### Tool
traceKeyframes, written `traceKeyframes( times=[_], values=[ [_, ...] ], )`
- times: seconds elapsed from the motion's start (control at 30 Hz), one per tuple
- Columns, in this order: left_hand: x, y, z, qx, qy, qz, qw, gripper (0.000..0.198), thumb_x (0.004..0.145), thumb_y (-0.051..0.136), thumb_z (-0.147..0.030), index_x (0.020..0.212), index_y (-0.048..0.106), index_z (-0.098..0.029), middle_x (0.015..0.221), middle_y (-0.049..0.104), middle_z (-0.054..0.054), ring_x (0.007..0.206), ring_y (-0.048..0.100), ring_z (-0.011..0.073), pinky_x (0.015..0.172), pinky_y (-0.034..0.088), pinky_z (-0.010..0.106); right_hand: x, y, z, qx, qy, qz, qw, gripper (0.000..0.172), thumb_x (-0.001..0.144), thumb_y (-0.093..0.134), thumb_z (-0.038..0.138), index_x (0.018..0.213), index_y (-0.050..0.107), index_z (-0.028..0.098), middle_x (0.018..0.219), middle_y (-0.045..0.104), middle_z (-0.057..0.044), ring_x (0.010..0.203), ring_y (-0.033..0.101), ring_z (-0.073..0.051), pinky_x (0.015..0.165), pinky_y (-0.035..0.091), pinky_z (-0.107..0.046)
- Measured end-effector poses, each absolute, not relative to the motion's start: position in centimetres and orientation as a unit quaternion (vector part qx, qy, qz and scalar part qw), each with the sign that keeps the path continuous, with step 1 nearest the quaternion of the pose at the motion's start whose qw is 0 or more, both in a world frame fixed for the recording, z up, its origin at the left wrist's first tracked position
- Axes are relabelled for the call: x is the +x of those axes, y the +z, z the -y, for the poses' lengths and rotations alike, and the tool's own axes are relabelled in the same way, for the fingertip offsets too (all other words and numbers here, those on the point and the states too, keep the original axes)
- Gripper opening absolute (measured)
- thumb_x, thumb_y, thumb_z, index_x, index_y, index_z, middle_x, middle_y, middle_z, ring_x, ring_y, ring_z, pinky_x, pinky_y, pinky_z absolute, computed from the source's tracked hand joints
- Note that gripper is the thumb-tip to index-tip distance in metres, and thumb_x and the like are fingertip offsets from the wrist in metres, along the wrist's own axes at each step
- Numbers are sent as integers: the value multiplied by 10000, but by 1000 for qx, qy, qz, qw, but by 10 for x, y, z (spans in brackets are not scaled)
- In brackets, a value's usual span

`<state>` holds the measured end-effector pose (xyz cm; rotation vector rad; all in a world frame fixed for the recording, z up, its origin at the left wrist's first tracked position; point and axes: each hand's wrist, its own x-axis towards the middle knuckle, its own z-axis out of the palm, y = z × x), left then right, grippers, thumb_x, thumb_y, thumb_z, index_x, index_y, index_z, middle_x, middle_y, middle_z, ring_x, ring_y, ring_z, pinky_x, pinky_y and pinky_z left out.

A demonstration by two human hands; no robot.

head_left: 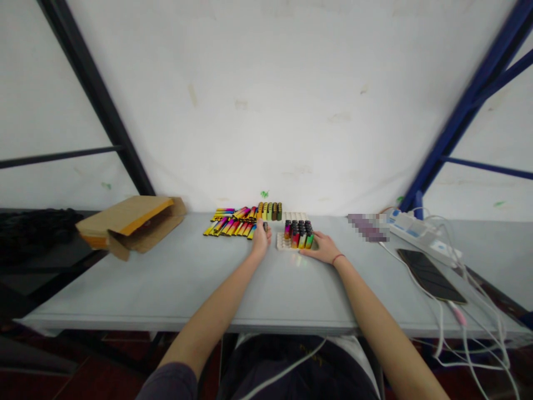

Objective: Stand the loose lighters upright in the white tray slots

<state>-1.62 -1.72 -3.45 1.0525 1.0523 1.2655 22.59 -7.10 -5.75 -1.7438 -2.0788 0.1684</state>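
Observation:
Colourful lighters [233,221] lie in a row on the grey table [175,278], with a few upright ones behind them. A white tray [283,242] holds several upright lighters [298,234] with black tops. My left hand [261,238] is closed around one lighter, just left of the tray. My right hand [323,248] rests against the tray's right front corner, fingers partly curled on it.
An open cardboard box [129,225] lies at the left. A power strip [420,236], a dark phone [431,275] and white cables [466,328] sit at the right. Dark and blue frame bars rise on both sides against a white wall.

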Motion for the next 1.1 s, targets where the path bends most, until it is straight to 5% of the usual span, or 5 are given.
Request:
traceKeyframes(
  times=[0.2,0.33,0.6,0.87,1.1],
  values=[
    [-15,-25,30,608,561,-412,383,217,923,563,-433,918,543,-217,763,599,15,652,581,146,641,468,271,225,-57,72,-624,66,749,212,769,763,720,703,1342,639,204,1433,615,-149,1334,563,-346,1128,434,-481],
    [-17,-22,30,674,557,-382,299,192,892,621,-368,965,645,-193,1011,672,91,936,635,201,800,507,294,225,-56,72,-624,68,750,207,774,766,719,700,1344,635,193,1440,607,-155,1343,555,-343,1138,423,-482],
    [-15,-28,31,720,487,-358,342,210,885,642,-337,1025,692,-190,1145,703,92,935,676,197,797,545,290,225,-54,72,-625,75,751,199,785,777,696,711,1362,618,194,1457,592,-163,1352,543,-353,1138,417,-502],
    [-17,-27,34,738,480,-379,285,262,896,644,-303,1143,664,-218,1081,717,68,969,672,206,923,528,334,225,-54,73,-627,69,749,203,790,764,707,711,1351,630,188,1446,597,-171,1338,555,-356,1125,434,-497],
    [-18,-31,30,788,463,-346,211,175,950,561,-271,1052,686,-204,1095,703,82,1032,649,211,995,502,357,225,-55,72,-624,66,751,206,786,765,717,703,1351,632,186,1430,611,-167,1336,559,-347,1128,433,-478]
  ],
)
